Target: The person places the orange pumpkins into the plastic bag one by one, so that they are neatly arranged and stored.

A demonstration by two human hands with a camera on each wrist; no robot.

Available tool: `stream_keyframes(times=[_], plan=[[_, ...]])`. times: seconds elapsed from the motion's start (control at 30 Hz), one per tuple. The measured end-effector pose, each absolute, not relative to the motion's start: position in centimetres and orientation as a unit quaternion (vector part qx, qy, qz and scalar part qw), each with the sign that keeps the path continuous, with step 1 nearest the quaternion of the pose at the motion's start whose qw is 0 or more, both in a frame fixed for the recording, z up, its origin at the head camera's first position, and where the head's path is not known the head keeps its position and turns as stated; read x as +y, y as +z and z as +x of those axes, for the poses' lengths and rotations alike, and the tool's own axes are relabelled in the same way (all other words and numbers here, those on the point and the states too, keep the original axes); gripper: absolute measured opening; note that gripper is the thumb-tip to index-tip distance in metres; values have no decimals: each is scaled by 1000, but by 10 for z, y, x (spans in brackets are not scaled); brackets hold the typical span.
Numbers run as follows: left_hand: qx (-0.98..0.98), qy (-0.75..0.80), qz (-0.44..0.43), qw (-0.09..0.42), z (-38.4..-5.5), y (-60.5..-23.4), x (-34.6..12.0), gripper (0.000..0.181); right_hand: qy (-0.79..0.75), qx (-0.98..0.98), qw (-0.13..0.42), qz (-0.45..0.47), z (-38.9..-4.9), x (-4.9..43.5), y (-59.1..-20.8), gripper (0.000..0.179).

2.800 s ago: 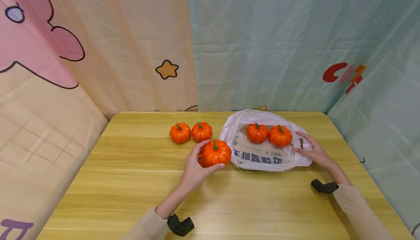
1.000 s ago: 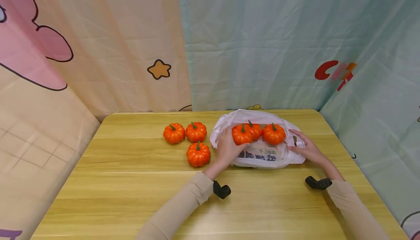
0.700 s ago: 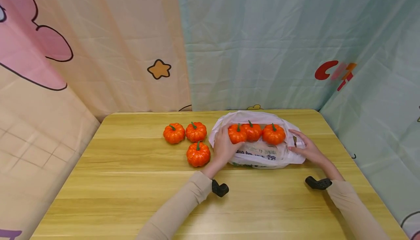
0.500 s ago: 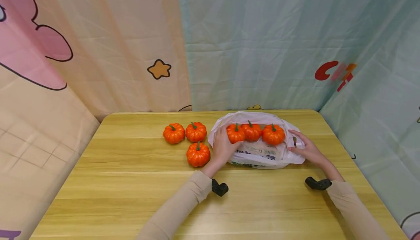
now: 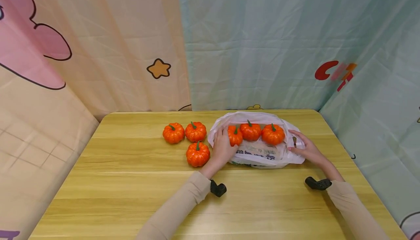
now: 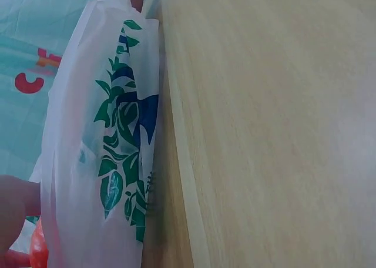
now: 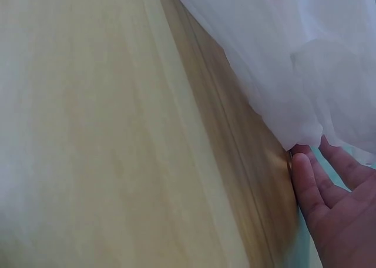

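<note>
A white plastic bag [image 5: 259, 160] lies with its mouth open, green leaf print showing on its side in the left wrist view. Inside it sit three small orange pumpkins with green stems: a left one [image 5: 235, 137], a middle one [image 5: 251, 131] and a right one [image 5: 273, 135]. My left hand [image 5: 224, 148] reaches over the bag's left rim and holds the left pumpkin between thumb and fingers; the fingertips are hidden. At the bag's right end, my right hand [image 5: 310, 150] grips the plastic, thumb and fingers against it in the right wrist view [image 7: 343, 215].
Three more pumpkins stand on the wooden table [image 5: 131, 189] left of the bag: a near one [image 5: 198, 155] close to my left wrist, two behind it [image 5: 174, 133]. A patterned curtain [image 5: 246, 50] hangs behind the table. Black devices sit on both wrists.
My left hand brought a pumpkin from the table's left side into the bag, then shifted it slightly left, away from the middle one. My right hand stays at the bag's end.
</note>
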State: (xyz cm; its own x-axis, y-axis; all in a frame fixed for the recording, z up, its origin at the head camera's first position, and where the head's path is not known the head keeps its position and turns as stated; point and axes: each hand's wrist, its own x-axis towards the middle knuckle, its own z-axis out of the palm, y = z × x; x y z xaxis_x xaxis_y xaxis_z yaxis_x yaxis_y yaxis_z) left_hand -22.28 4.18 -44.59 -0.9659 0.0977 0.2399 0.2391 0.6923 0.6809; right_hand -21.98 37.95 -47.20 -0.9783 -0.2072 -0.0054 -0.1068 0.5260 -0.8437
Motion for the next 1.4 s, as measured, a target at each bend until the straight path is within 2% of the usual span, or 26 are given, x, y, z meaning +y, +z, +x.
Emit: stream_keyframes(times=[0.17,0.3,0.6,0.77,1.07,1.4], plan=[[-934,-319,-91,136,-225,-448,36,71,-480,871,52,-92,-220,380,-473,73],[-946,-268,-73,169,-229,-447,32,77,-481,870,52,-91,-219,380,-471,73],[-950,-269,-35,157,-237,-442,26,91,-483,869,54,-91,-220,379,-472,74],[-954,-265,-19,139,-239,-443,25,89,-479,872,55,-86,-222,380,-474,74],[-955,-259,-14,146,-237,-445,26,84,-473,876,48,-81,-222,379,-475,74],[-949,-276,-47,148,-226,-436,19,81,-475,874,49,-90,-221,381,-474,74]])
